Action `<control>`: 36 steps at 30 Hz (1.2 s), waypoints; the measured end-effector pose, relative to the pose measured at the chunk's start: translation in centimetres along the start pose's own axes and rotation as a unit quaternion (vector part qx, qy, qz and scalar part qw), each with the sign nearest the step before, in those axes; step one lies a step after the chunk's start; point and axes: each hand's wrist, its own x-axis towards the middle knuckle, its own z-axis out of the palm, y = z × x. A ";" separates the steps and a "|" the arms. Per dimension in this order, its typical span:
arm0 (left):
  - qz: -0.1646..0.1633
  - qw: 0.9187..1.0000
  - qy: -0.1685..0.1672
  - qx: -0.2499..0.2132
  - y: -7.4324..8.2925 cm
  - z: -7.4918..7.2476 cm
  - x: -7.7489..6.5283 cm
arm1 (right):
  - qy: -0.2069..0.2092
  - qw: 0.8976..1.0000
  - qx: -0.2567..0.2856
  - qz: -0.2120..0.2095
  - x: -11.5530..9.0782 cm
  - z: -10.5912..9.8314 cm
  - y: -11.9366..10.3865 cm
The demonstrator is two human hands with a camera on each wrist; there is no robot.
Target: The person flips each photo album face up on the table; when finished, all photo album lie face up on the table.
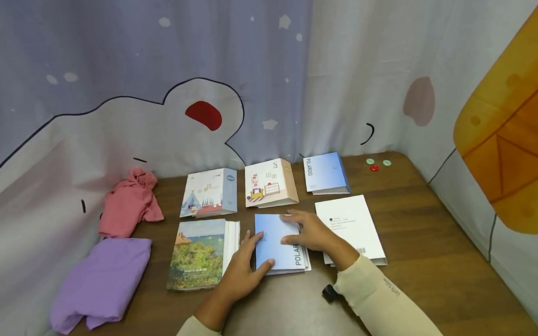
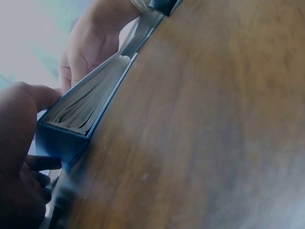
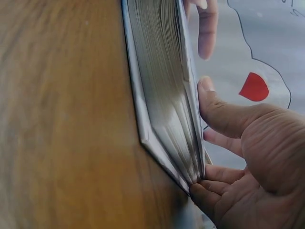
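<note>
A blue photo album (image 1: 271,239) lettered POLAROID lies on the table between both hands. My left hand (image 1: 242,271) is at its left side, thumb over the near part of the cover and fingers spread along the edge. In the left wrist view, those fingers rest beside its spine (image 2: 64,140). From the right, my right hand (image 1: 315,231) touches the album with thumb and index finger over the cover. The right wrist view has that thumb (image 3: 217,109) against the cover and the other fingers at the edge of the pages (image 3: 164,95).
A landscape-covered photo album (image 1: 198,255) lies to the left, and a white album (image 1: 349,224) to the right. Behind stand two illustrated albums (image 1: 208,191) (image 1: 270,183) and another blue one (image 1: 326,175). Pink cloth (image 1: 127,206), purple cloth (image 1: 103,280) and small discs (image 1: 374,167) lie near the sides.
</note>
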 end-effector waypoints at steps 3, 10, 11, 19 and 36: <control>0.002 1.000 0.003 0.012 0.1 0.0 0.0 | 0.000 1.000 -0.005 0.005 0.0 0.0 -0.2; 0.002 0.999 0.015 0.048 0.4 0.0 0.0 | -0.012 1.000 -0.012 0.007 0.2 0.0 -0.4; 0.002 0.998 0.019 0.057 0.4 0.0 0.0 | -0.014 1.000 -0.012 0.007 0.2 0.0 -0.4; 0.002 0.994 0.035 0.106 0.8 -0.1 0.0 | -0.024 1.000 -0.014 -0.004 0.4 0.1 -0.7; 0.110 0.970 0.026 0.214 5.5 0.6 2.5 | 0.013 1.000 -0.024 -0.014 -2.5 -5.0 -0.1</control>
